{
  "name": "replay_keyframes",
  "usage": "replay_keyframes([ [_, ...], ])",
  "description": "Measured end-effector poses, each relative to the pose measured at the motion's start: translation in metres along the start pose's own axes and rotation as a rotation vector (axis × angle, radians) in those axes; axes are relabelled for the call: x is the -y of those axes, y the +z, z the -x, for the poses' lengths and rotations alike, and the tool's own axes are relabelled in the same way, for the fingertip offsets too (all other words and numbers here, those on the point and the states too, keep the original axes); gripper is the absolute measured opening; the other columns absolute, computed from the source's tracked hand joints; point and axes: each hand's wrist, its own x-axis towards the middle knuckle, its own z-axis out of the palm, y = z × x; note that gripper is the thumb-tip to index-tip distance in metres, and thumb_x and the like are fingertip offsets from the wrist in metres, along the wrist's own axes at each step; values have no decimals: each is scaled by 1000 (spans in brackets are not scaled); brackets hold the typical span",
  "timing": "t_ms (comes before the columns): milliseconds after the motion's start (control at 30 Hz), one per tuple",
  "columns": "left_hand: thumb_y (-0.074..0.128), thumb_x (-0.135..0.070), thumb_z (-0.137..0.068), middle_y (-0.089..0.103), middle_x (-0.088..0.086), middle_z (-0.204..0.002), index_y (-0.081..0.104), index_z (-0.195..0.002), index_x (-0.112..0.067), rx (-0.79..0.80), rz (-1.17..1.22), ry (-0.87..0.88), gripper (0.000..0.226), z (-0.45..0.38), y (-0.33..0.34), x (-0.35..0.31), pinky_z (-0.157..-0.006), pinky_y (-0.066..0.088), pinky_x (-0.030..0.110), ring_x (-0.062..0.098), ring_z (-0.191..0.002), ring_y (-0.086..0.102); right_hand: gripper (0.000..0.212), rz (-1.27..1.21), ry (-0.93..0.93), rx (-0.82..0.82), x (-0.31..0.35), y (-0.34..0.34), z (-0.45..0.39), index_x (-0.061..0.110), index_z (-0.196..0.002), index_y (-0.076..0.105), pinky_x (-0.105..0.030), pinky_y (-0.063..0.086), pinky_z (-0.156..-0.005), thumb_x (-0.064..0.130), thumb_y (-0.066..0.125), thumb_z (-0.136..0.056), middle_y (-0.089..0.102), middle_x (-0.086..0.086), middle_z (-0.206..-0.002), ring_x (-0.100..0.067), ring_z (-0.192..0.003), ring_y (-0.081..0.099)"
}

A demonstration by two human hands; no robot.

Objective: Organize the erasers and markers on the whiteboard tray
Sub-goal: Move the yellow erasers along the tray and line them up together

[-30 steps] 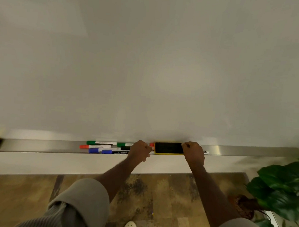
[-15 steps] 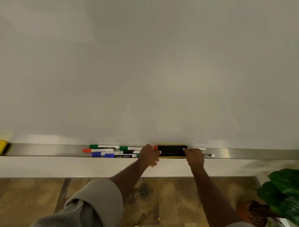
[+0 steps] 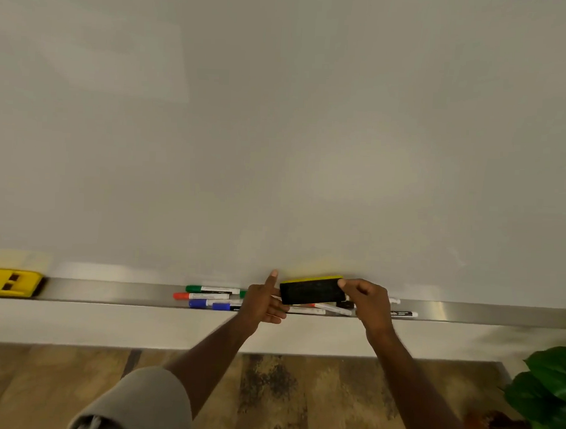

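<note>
A yellow eraser with black felt (image 3: 312,291) is lifted just above the metal whiteboard tray (image 3: 116,292), felt side facing me. My right hand (image 3: 367,302) grips its right end and my left hand (image 3: 264,302) holds its left end, index finger pointing up. Several markers lie in the tray: a green one (image 3: 212,289), a red one (image 3: 201,296) and blue ones (image 3: 206,303) to the left, more markers (image 3: 329,308) under the eraser, a black one (image 3: 403,314) to the right. A second yellow eraser (image 3: 9,282) lies at the tray's far left.
The whiteboard (image 3: 278,133) fills the upper view. Below the tray is a white wall strip, then a wooden floor (image 3: 283,396). A green potted plant (image 3: 549,394) stands at the lower right. My knee in grey trousers (image 3: 137,402) shows at the bottom.
The eraser lay flat in the tray between my hands; now both hands have raised it off the tray and tilted it. Markers beneath it have come into view.
</note>
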Motion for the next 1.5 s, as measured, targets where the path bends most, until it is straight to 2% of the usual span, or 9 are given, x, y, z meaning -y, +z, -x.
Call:
replay_keyframes([
  [67, 48, -60, -93, 75, 24, -84, 66, -99, -1, -49, 26, -1, 63, 2, -15, 1, -58, 62, 37, 35, -70, 74, 6, 10, -44, 73, 9, 11, 5, 24, -76, 77, -15, 44, -50, 22, 77, -81, 72, 7, -64, 0, -53, 60],
  [200, 59, -50, -92, 76, 22, -80, 67, -95, -5, -123, 107, 76, 46, 7, -45, 9, -63, 64, 43, 35, -71, 75, 9, 49, -89, 160, 21, 37, 14, 17, -90, 77, -26, 49, -53, 18, 77, -81, 74, -3, -75, -4, -54, 62],
  [500, 67, -36, -91, 76, 19, -80, 70, -96, -3, -199, 194, 219, 33, 32, -140, 26, -59, 63, 38, 32, -75, 75, 12, 209, -182, 293, 35, 122, 35, 18, -80, 71, -25, 47, -43, 27, 70, -88, 65, -14, -68, -16, -56, 57],
  [667, 69, -27, -90, 76, 18, -94, 67, -109, -8, -216, 185, 261, 27, 47, -205, 32, -62, 63, 38, 29, -81, 76, 12, 290, -225, 393, 37, 180, 48, 23, -76, 71, -28, 48, -51, 14, 72, -84, 65, 0, -63, -13, -54, 57],
  [967, 71, -9, -88, 73, 21, -101, 68, -115, 0, -324, 234, 270, 29, 62, -320, 42, -81, 61, 48, 31, -93, 73, 13, 461, -358, 517, 48, 294, 72, 29, -73, 73, -16, 44, -57, 21, 83, -72, 67, 11, -63, -1, -61, 62],
  [1067, 74, -11, -85, 75, 20, -93, 72, -107, -1, -450, 134, 294, 24, 65, -350, 45, -71, 63, 48, 32, -88, 74, 9, 500, -388, 524, 52, 331, 79, 26, -73, 74, -20, 47, -59, 24, 83, -73, 70, 10, -67, -2, -63, 64],
  [1167, 78, -22, -82, 75, 11, -84, 76, -98, -9, -637, -94, 320, 20, 64, -377, 47, -56, 59, 35, 25, -67, 70, 8, 526, -417, 518, 54, 365, 84, 21, -78, 75, -20, 48, -60, 26, 81, -75, 75, 5, -73, -6, -65, 66],
  [1333, 74, -29, -86, 66, -3, -74, 76, -102, -20, -775, -324, 351, 19, 58, -411, 49, -57, 40, 20, 8, -65, 58, 10, 559, -450, 490, 60, 416, 93, 18, -78, 74, -27, 51, -63, 27, 79, -79, 74, 1, -74, -11, -65, 65],
  [1500, 63, -36, -94, 73, 8, -83, 70, -118, -21, -775, -495, 339, 30, 51, -436, 54, -64, 49, 28, 21, -73, 64, 7, 557, -452, 470, 60, 455, 100, 17, -77, 73, -26, 44, -60, 21, 77, -79, 72, -1, -73, -14, -65, 61],
])
